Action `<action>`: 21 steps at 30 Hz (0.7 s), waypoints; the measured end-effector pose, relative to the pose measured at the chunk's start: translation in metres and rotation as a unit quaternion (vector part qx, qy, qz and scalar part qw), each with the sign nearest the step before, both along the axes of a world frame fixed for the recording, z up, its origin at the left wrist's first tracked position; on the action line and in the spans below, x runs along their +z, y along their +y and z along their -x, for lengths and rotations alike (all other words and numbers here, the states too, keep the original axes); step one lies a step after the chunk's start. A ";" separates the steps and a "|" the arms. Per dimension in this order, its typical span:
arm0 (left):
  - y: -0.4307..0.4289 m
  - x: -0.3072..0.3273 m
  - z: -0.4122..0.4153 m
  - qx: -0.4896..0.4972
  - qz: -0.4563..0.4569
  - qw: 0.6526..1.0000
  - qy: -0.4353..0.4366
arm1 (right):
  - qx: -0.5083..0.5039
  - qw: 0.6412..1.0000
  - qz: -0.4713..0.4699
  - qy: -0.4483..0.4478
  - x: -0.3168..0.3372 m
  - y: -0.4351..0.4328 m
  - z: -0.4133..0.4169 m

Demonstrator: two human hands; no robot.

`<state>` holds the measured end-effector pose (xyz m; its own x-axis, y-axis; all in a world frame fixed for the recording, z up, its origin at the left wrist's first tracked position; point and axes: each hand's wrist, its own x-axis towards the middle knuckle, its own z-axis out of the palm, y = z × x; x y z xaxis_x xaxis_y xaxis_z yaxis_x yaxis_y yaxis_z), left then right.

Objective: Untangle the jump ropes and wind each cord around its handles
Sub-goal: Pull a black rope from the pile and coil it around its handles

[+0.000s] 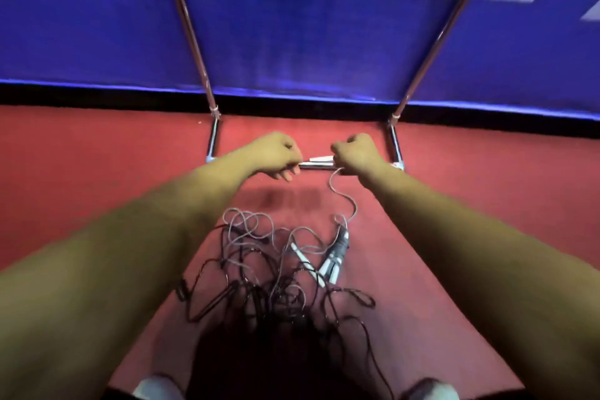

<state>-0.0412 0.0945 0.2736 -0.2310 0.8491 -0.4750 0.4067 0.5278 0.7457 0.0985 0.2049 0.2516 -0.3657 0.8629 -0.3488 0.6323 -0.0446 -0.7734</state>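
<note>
A pair of white jump rope handles [319, 159] lies level between my two fists, held out in front of me. My left hand [276, 154] grips their left end and my right hand [355, 153] their right end. A grey cord [344, 196] hangs from my right hand down to the floor. There it joins a tangle of grey cord [250, 227] and black cords [276, 299]. Two more white and grey handles [336, 256] and a thin white handle [306, 263] lie in the pile.
The floor is red carpet [470, 191]. A chrome tube frame [212, 143] stands just beyond my hands, its legs rising against a blue banner [292, 42]. My white shoes [156, 388] show at the bottom edge.
</note>
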 end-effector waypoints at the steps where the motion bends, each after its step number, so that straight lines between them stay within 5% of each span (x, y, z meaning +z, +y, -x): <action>1: -0.011 -0.024 -0.006 -0.006 0.030 1.000 -0.003 | 0.004 1.000 0.018 -0.015 -0.022 -0.012 -0.008; 10: -0.079 -0.176 -0.038 -0.049 0.178 0.983 0.009 | 0.156 0.967 0.066 -0.190 -0.171 -0.098 -0.044; 15: -0.108 -0.228 -0.052 -0.071 0.201 0.969 0.128 | 0.220 0.962 0.055 -0.153 -0.230 -0.134 -0.050; 21: -0.149 -0.285 -0.075 -0.130 0.204 0.955 0.172 | 0.379 0.886 0.019 -0.265 -0.278 -0.157 -0.057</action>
<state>0.0338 -0.0540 -0.0118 -0.2383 0.6599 -0.7125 0.7475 0.5930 0.2992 0.1550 0.0478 -0.0266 -0.6112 0.4233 -0.6688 0.7660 0.5289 -0.3653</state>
